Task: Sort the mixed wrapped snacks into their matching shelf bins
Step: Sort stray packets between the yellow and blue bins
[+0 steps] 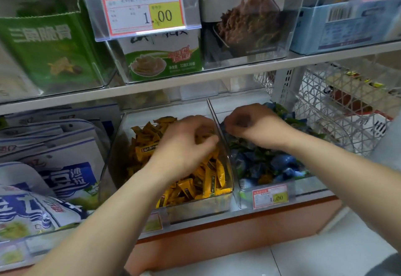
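Reaching into two neighbouring clear bins on the lower shelf, the person works both hands at once. The left hand sits just below the frame's centre, over the left bin at 6 o'clock, fingers curled round what looks like a small clutch of the yellow snacks, though blur softens the detail. The right hand is at 3 o'clock from the left one, across the divider, knuckles up and fingertips buried in the blue-green snacks that fill the right bin at 4 o'clock. Whether it pinches a packet or only rakes through them cannot be told. The step in hand appears to be picking strays out of one pile and dropping them into the matching one. To do it well, each hand should lift only packets of the wrong colour, checking the wrapper before it crosses the divider, and release low over the pile so nothing bounces over the front wall. A loose handful risks carrying the bin's own packets along. A white wire basket at 3 o'clock and blue-and-white bags at 8 o'clock lie outside the work.
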